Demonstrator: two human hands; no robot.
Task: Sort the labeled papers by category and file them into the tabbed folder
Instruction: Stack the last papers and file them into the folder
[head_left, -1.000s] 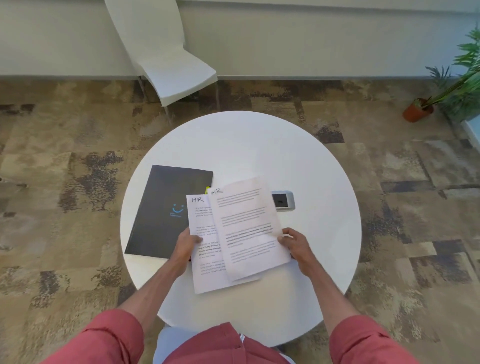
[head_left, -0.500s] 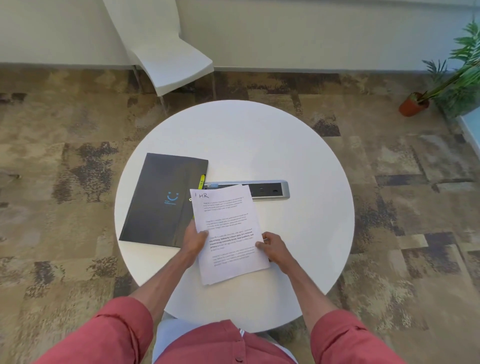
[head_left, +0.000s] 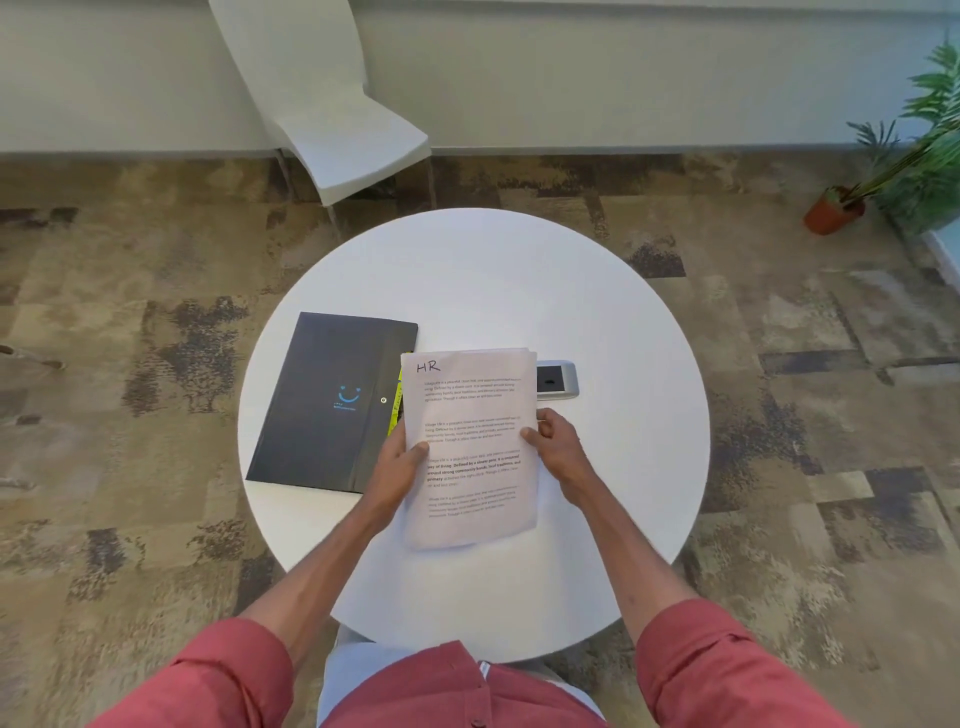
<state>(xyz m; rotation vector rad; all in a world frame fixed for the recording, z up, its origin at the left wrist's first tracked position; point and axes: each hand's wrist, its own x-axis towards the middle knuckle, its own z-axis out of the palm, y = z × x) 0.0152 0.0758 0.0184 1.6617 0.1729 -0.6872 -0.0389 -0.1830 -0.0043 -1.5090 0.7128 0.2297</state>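
Head view: both hands' fingers clamp papers (head_left: 470, 447), hiding power strip (head_left: 556, 381) beside folder (head_left: 332, 400).

Both bare forearms extend forward from rolled red sleeves (head_left: 223, 675) and converge on the white printed paper stack (head_left: 470, 447). The left hand (head_left: 402, 462) grips the stack's left edge, thumb on the top sheet and fingers hidden beneath. The right hand (head_left: 558, 447) grips the stack's right edge at similar height, thumb on top and fingers curled behind.
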